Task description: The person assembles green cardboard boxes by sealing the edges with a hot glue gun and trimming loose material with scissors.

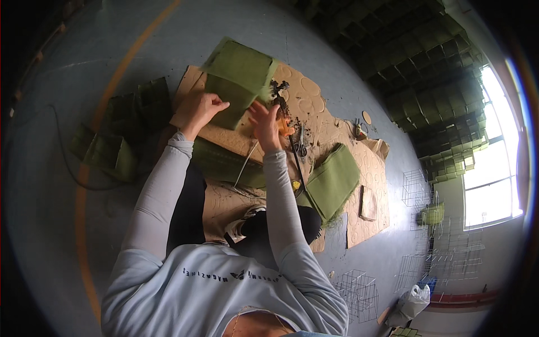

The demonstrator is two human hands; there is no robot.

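Observation:
A green fabric box [238,64] with a panel hanging toward me stands ahead of my hands, its edges slightly blurred. My left hand [203,111] is in front of that panel, thumb and forefinger pinched; whatever they hold, if anything, is too small to make out. To the right, my right hand [265,124] is raised with its fingers apart beside the box's lower corner. Partly behind it lies an orange tool [286,127] whose kind I cannot tell. Scissors [301,145] with dark handles rest on the cardboard [323,121] farther right, near scattered black bits [279,92].
Folded green fabric [334,180] lies right of my knees. Green fabric boxes [109,149] sit on the floor at left, by a dark cable [73,160]. Wire frames [359,292] stand at lower right. Green boxes [426,84] are stacked high at far right.

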